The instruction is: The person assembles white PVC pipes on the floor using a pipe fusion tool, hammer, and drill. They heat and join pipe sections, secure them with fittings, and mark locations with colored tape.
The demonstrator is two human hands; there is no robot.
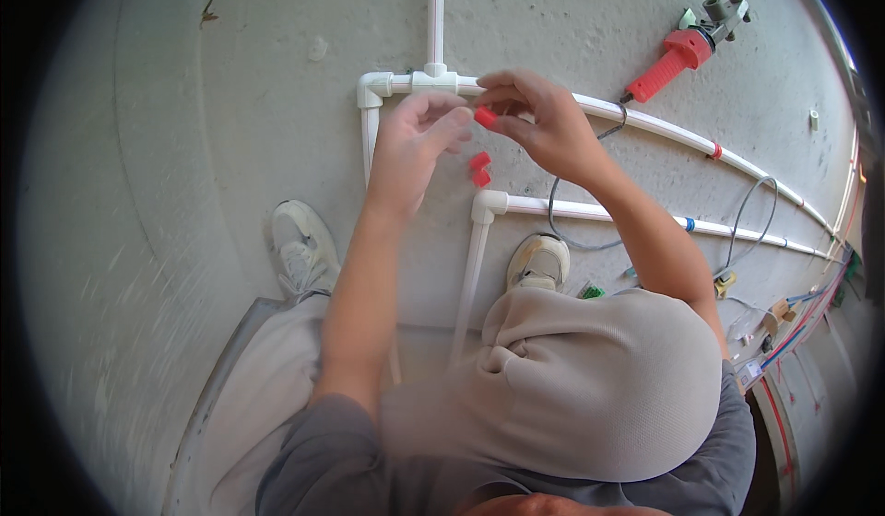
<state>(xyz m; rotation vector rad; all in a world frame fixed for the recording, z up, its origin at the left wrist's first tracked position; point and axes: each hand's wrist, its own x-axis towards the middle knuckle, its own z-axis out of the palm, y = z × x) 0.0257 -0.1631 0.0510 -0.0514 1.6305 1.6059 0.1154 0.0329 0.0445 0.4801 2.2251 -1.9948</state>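
A small red plastic pipe clip point(485, 117) is pinched between the thumb and fingers of my right hand point(546, 127). My left hand point(419, 143) is just left of it, slightly blurred, its fingers loosely bent and apart; I see nothing held in it. Its fingertips come close to the clip, but whether they touch it cannot be told. Below the hands, red clips point(479, 168) lie on the floor. Behind my fingers runs a white pipe point(599, 106), joined by a white tee point(434, 79) and a white elbow point(373, 89).
A pipe welding tool with a red handle point(671, 63) lies at the upper right, trailing a grey cable point(554, 205). A second white pipe point(572, 208) turns at an elbow point(489, 205) near my shoes. Red and blue clips sit along the pipes. Loose items are scattered at the right.
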